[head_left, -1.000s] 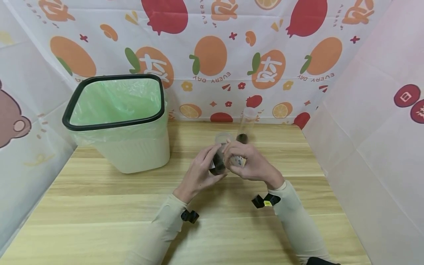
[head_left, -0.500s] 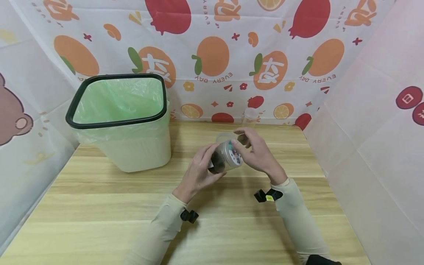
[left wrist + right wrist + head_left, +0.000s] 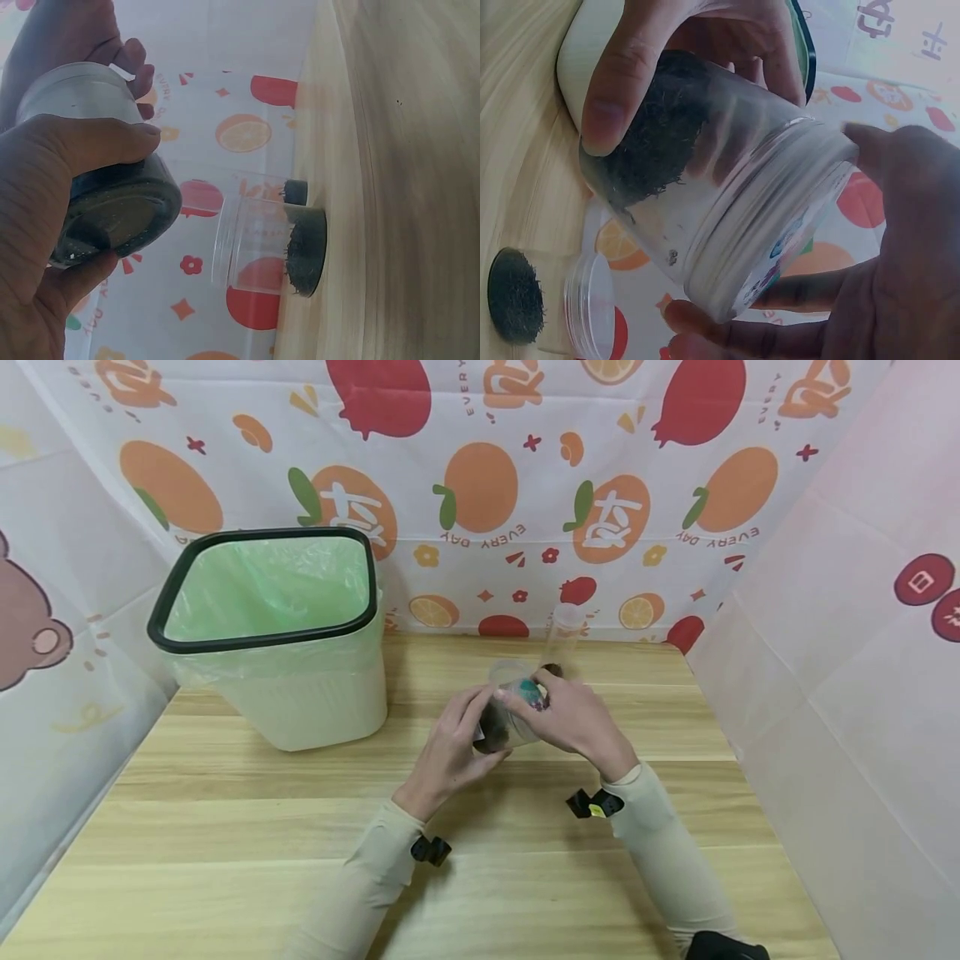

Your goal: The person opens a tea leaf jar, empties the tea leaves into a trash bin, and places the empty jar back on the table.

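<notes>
My left hand (image 3: pixel 450 743) grips a clear plastic jar (image 3: pixel 664 139) around its body, thumb on one side and fingers on the other. Dark, shredded, tea-like bits fill its lower part. The jar leans over to the right, above the table. Its round screw lid (image 3: pixel 772 225) carries a colourful printed label. Around the lid's edge, my right hand (image 3: pixel 577 718) pinches with thumb on one side and fingers on the opposite side. Behind the hands stands a second clear jar (image 3: pixel 255 240) with similar dark bits at its base.
A taller clear jar (image 3: pixel 562 639) with dark contents stands at the back right, near the printed backdrop (image 3: pixel 480 485). At left is a pale bin (image 3: pixel 322 710) with a green liner and black rim. Everything rests on a wooden table (image 3: pixel 247 827).
Half a second ago my right hand had spread away from the lid, exposing its label; now the fingers are back around it. My left hand keeps the jar in about the same place.
</notes>
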Demonstrator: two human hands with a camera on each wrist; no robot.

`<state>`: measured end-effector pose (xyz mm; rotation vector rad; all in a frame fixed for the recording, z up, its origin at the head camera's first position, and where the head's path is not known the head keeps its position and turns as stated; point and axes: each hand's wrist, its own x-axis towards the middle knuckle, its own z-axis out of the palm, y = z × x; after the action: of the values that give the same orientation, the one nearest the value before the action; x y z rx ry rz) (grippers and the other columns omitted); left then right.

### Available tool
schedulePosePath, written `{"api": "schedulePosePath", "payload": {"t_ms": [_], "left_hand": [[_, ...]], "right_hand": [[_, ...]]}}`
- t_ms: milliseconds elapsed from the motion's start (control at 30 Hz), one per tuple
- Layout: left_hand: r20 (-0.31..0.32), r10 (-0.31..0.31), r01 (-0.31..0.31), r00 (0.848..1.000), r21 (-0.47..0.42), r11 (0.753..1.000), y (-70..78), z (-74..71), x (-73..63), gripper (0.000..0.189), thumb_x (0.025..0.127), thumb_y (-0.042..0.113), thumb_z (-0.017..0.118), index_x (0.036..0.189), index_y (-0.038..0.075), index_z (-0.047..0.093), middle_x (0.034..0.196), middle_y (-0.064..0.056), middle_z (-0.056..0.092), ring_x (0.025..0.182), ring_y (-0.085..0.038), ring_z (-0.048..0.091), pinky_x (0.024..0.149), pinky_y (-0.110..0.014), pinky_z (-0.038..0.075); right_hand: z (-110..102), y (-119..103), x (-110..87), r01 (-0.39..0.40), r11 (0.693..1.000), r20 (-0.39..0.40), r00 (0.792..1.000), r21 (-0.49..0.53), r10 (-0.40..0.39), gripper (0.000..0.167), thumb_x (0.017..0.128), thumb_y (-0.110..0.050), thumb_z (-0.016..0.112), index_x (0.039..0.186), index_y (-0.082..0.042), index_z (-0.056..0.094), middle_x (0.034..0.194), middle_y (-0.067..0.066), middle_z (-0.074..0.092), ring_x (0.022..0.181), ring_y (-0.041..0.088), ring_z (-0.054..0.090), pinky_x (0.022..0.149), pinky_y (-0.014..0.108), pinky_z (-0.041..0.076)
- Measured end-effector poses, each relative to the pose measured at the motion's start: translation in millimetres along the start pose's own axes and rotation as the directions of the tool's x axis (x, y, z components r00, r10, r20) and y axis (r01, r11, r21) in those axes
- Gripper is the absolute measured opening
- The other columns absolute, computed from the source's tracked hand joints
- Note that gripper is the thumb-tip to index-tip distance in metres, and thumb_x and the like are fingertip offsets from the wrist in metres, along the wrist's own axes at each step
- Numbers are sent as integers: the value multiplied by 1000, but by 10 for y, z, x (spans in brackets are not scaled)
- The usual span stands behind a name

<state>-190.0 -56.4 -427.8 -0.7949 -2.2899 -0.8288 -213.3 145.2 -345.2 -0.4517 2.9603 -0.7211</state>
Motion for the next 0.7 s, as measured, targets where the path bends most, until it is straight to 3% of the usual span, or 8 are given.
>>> {"api": "schedulePosePath", "payload": {"t_ms": [67, 200, 367, 700], "left_hand": [[1, -4, 4, 1000, -5, 1000, 0, 3, 1, 91, 70, 19, 93, 148, 6, 46, 139, -17, 56, 126, -30, 58, 106, -43, 54], [0, -10, 10, 1000, -21, 1000, -8, 6, 2, 90, 71, 19, 92, 148, 7, 46, 139, -16, 56, 126, -30, 58, 106, -42, 54], [3, -21, 21, 1000, -38, 999, -11, -4, -6, 89, 72, 19, 92, 148, 8, 46, 139, -15, 57, 126, -30, 58, 105, -43, 54], [8, -31, 31, 999, -47, 998, -14, -23, -17, 91, 70, 20, 93, 148, 10, 46, 139, -14, 57, 125, -28, 58, 104, -42, 55]], "right_hand": [[-2, -2, -1, -2, 1000, 10, 1000, -11, 2, 96, 87, -85, 41, 149, -12, 49, 130, 16, 68, 105, 32, 70, 86, 49, 59], [-19, 7, -7, 36, 999, 33, 999, 27, -37, 85, 88, -79, 51, 148, -18, 49, 117, 10, 69, 92, 26, 66, 73, 37, 56], [-45, 49, -16, 121, 986, 54, 990, 111, -128, 70, 90, -66, 62, 146, -26, 50, 114, 4, 66, 92, 22, 63, 72, 31, 52], [-79, 133, -28, 258, 937, 74, 956, 236, -282, 74, 87, -46, 76, 151, -23, 46, 129, 5, 58, 98, 24, 61, 75, 32, 57]]}}
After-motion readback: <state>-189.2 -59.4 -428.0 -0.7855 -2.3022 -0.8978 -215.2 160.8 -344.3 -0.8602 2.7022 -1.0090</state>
